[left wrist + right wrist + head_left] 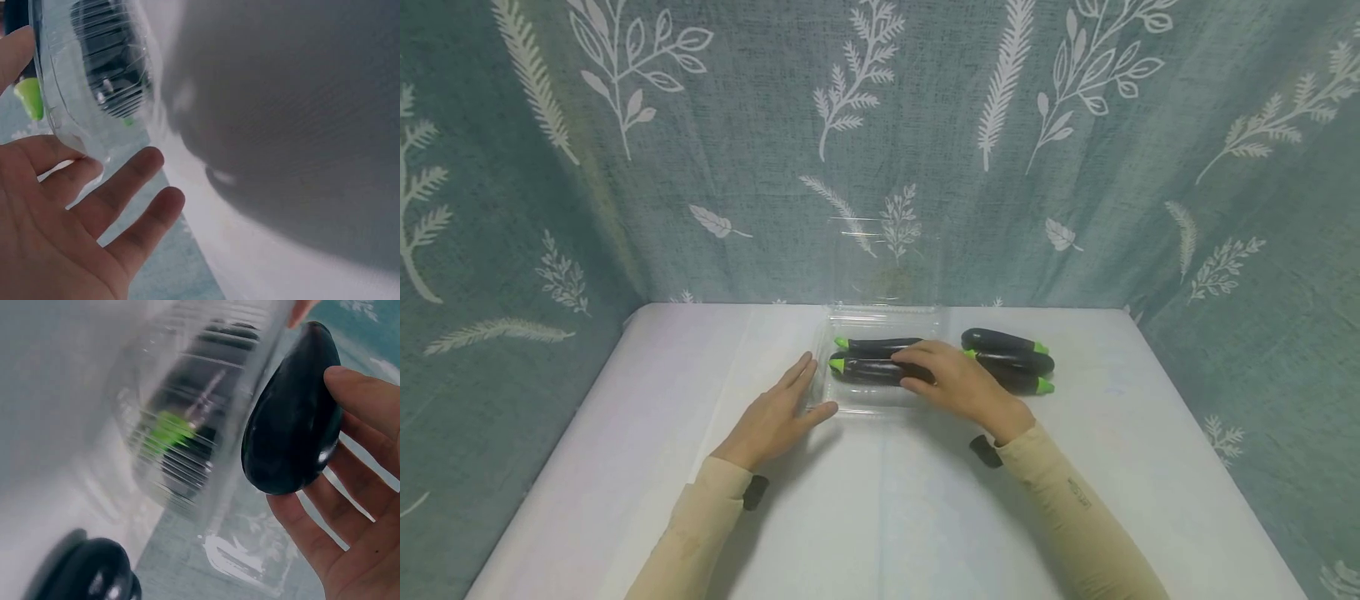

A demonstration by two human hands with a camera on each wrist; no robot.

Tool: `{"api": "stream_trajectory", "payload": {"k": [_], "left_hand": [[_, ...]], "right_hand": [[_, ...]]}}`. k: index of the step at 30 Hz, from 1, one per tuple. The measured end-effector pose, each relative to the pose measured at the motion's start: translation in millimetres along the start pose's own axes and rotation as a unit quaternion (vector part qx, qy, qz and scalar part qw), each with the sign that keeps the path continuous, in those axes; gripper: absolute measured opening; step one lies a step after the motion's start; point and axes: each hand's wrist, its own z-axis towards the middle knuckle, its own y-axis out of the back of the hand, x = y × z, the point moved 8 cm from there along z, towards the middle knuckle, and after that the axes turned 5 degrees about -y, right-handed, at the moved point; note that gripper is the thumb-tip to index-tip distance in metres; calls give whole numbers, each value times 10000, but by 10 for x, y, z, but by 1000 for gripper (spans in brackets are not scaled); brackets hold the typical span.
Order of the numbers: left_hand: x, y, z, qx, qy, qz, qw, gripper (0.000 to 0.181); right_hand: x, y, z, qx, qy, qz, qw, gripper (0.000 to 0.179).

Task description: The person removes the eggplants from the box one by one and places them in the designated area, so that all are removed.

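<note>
A clear plastic box (872, 411) with its lid (887, 267) raised at the back stands on the table. Dark eggplants with green stems lie in it, one along the far side (872, 344). My right hand (958, 383) holds another eggplant (290, 419) by its thick end, thumb on one side and fingers on the other; its stem points left over the box. My left hand (775, 417) is at the box's left side, fingers extended, some touching the clear wall in the left wrist view.
Right of the box, three more eggplants (1000, 340) lie side by side on the white tabletop (625, 500). A green leaf-patterned curtain (760, 150) hangs behind the table and along both sides.
</note>
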Motion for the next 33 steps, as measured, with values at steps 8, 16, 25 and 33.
{"api": "stream_trajectory", "payload": {"k": [8,16,25,33], "left_hand": [[24,-20,27,-76,-69,20,9999,91],[30,-27,34,-150,-98,114,9998,91],[0,-1,40,-133,-136,134,9997,90],[5,-16,24,-75,-38,-23,10000,90]], "right_hand": [[39,255,-72,-545,138,48,9984,41],[25,553,-211,-1168,327,307,9921,42],[20,790,-345,-1564,477,212,9863,43],[-26,855,-500,-1540,198,154,9878,41]]}}
